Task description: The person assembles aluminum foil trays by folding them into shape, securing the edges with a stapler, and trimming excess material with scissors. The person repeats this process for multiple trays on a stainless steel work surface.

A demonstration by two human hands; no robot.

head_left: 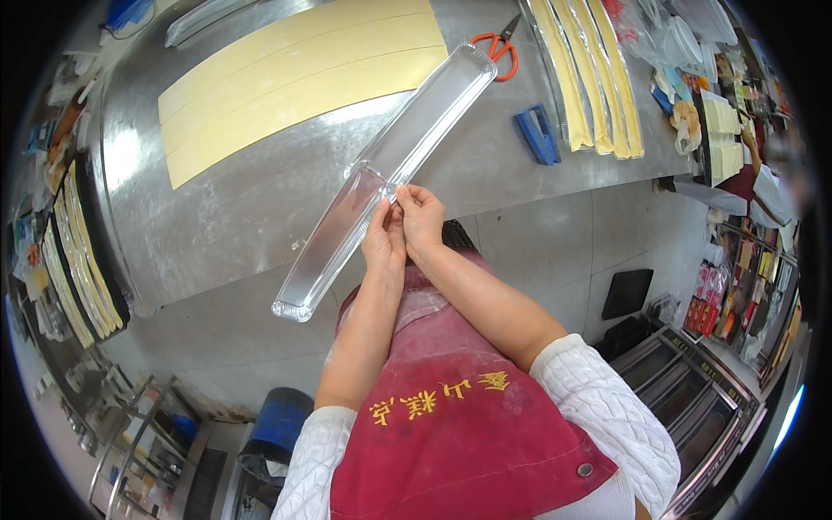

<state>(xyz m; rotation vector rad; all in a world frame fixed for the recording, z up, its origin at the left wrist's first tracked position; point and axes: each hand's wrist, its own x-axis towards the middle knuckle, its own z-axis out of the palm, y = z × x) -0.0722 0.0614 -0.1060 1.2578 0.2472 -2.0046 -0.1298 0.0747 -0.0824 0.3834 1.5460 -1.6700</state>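
A long, narrow foil tray (438,113) lies slantwise over the near edge of the metal table, with a seam across its middle where two lengths seem to overlap. At that seam, my left hand (384,241) pinches the tray's near rim with closed fingers. Pressed right beside it, my right hand (421,218) also grips the rim between thumb and fingers. Inside, the tray holds nothing visible. Beyond it lies a flat pale-yellow sheet (303,87), marked lengthwise into strips. Scissors (497,56) with orange-red handles rest by the tray's far end, and a blue stapler (537,134) sits farther right.
Foil trays with yellow strips (598,78) line the table's right side; more yellow strips (80,256) sit at far left. Plastic containers (680,39) crowd the back right corner. A blue bin (282,425) stands on the floor. Another person (763,186) is at far right.
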